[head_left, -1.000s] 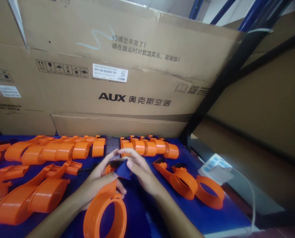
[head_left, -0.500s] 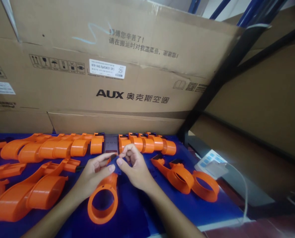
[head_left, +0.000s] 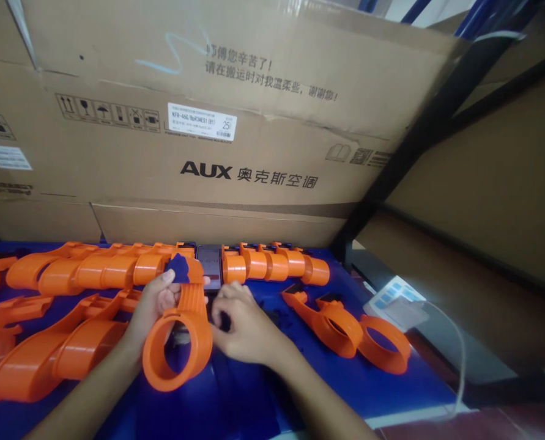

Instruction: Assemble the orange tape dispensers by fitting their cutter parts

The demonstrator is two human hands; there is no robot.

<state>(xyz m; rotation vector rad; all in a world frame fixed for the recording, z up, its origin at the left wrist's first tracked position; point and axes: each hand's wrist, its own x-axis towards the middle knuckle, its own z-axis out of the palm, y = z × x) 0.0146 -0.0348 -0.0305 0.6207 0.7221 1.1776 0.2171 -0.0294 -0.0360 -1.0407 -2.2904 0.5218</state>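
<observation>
An orange plastic tape dispenser (head_left: 193, 299) is raised above the blue table, its round ring turned toward me. My left hand (head_left: 155, 299) grips its handle from the left, with the thumb near a dark blue piece (head_left: 179, 269) at the top end. Just right of the handle, my right hand (head_left: 240, 321) has its fingers curled inward. Whatever those fingers may hold is hidden. Small dark bits (head_left: 272, 315) lie on the table beyond the right hand.
Rows of orange tape dispensers (head_left: 95, 272) line the back and left of the blue table (head_left: 235, 403). More orange dispensers (head_left: 341, 330) lie at right. A dark phone-like device (head_left: 211, 263) stands against the large cardboard box (head_left: 254, 146). A white power strip (head_left: 396, 299) with a cable sits at right.
The tape dispenser has been lifted and tilted up in my left hand. My right hand has come off the blue piece and moved lower, with its fingers curled.
</observation>
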